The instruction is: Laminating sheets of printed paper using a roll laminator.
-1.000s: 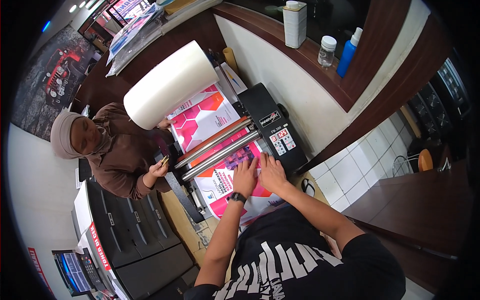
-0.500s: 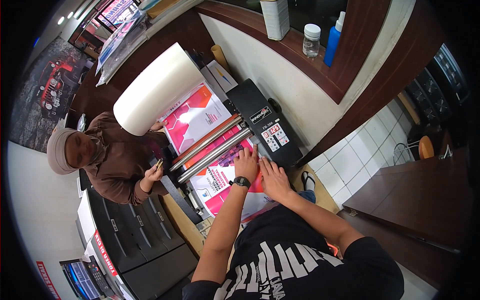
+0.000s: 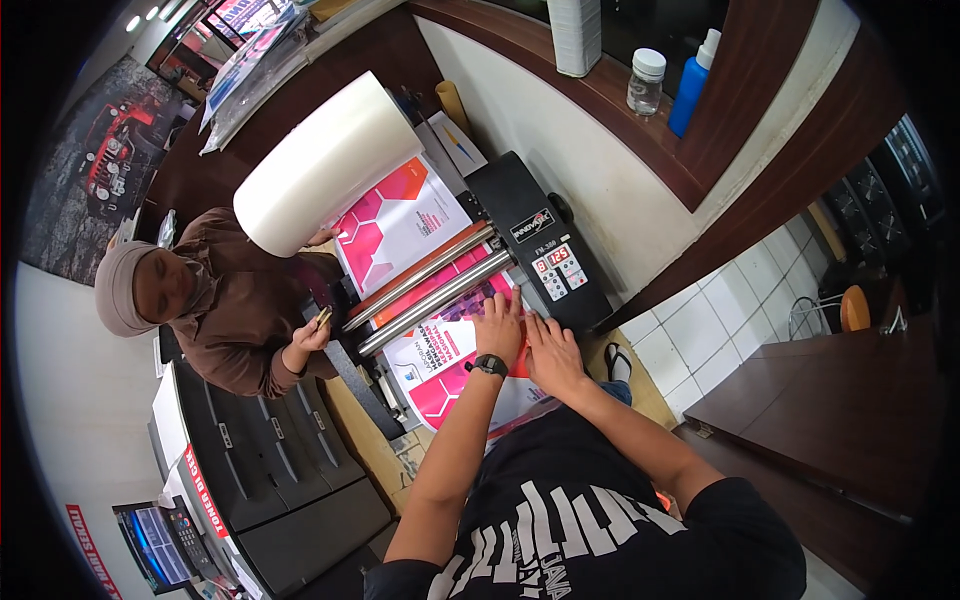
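Observation:
A glossy pink, white and purple printed sheet (image 3: 440, 398) lies on the near side of a roll laminator (image 3: 540, 235), up against its silver roller (image 3: 435, 303). My left hand (image 3: 498, 330), with a black watch on the wrist, rests on the sheet with fingers stretched toward the roller. Close beside it, my right hand (image 3: 553, 356) lies flat at the sheet's right part, fingers extended near the control panel (image 3: 562, 270). Neither hand grips anything. Beyond the rollers lies another stretch of pink and white print (image 3: 400, 225), under a large white film roll (image 3: 330, 165).
A co-worker in brown (image 3: 235, 310) stands at the left, one hand (image 3: 308, 340) holding a small thing I cannot make out. Dark grey cabinet-like equipment (image 3: 270, 450) stands at lower left. A jar (image 3: 646, 82) and blue spray bottle (image 3: 692, 85) sit on the ledge.
The near print has slid slightly toward the rollers, and my hands stay flat on it. The whole view has shifted a little.

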{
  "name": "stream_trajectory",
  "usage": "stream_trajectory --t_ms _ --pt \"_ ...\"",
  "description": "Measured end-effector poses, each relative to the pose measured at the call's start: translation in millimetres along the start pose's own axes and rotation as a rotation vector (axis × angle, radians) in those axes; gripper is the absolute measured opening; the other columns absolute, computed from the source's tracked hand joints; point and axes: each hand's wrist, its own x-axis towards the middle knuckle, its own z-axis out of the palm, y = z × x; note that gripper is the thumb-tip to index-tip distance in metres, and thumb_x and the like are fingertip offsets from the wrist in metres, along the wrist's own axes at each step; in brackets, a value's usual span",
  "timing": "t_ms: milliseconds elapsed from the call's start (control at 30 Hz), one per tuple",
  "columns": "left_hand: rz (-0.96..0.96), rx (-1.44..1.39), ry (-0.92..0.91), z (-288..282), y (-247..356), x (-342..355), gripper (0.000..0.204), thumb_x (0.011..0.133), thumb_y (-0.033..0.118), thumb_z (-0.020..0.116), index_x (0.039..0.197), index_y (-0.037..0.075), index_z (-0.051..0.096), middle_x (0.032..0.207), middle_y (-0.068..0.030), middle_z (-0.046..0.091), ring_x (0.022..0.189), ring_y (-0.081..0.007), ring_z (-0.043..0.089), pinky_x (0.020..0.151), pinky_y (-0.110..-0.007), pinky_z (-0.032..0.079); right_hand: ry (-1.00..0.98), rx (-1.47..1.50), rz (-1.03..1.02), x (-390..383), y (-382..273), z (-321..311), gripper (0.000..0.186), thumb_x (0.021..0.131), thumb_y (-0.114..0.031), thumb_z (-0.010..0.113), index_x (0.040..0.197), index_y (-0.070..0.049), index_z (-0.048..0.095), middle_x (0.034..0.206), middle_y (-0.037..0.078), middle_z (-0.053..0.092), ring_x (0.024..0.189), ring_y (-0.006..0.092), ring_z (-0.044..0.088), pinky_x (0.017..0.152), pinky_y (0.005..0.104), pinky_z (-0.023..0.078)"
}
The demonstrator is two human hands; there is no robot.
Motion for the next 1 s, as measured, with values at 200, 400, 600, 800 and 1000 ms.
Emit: stream_trajectory --t_ms 200,400,600,800,1000 --pt "0.026 -0.002 -0.01 -2.2 -3.4 1.8 0.061 0.098 0.035 0.056 0.155 0.018 0.042 0.119 -0.0085 0.053 0.11 -0.0261 0.054 0.086 -0.052 0.053 -0.01 -0.002 0.001 2.5 0.5 -1.2 0.07 0.085 -0.021 0.063 0.146 0.009 0.042 0.147 0.023 0.053 0.129 0.0337 0.051 0.095 0.0446 0.043" --pt "0.024 -0.01 -0.013 -5.2 -4.3 6.9 0.062 0.097 0.034 0.058 0.155 0.018 0.043 0.119 -0.0092 0.053 0.109 -0.0269 0.055 0.084 -0.05 0.055 -0.028 -0.009 0.02 5.0 1.2 -1.2 0.073 0.082 -0.02 0.065 0.145 0.009 0.043 0.147 0.023 0.053 0.129 0.0323 0.052 0.095 0.0438 0.043" --pt "0.04 -0.031 0.003 -3.7 -5.3 5.4 0.06 0.097 0.032 0.058 0.153 0.017 0.045 0.118 -0.0107 0.053 0.108 -0.0286 0.056 0.079 -0.044 0.056 -0.03 -0.01 0.027 3.4 -0.6 -4.3 0.078 0.079 -0.016 0.069 0.147 0.008 0.041 0.149 0.021 0.051 0.129 0.0301 0.051 0.095 0.0422 0.043" --pt "0.042 -0.027 0.001 1.5 -6.5 4.3 0.06 0.098 0.032 0.059 0.154 0.018 0.044 0.124 -0.015 0.053 0.11 -0.0313 0.056 0.081 -0.044 0.056 -0.034 -0.042 0.011 4.3 1.7 -3.1 0.079 0.079 -0.014 0.069 0.149 0.008 0.04 0.149 0.02 0.051 0.129 0.0294 0.051 0.095 0.0412 0.043" --pt "0.052 -0.014 0.023 7.6 -9.1 3.6 0.061 0.097 0.029 0.058 0.155 0.018 0.043 0.129 -0.0183 0.052 0.117 -0.0365 0.055 0.085 -0.047 0.056 -0.009 -0.06 -0.021 -0.4 5.3 -0.2 0.078 0.079 -0.011 0.068 0.149 0.008 0.039 0.149 0.021 0.051 0.128 0.0295 0.052 0.095 0.0412 0.043"
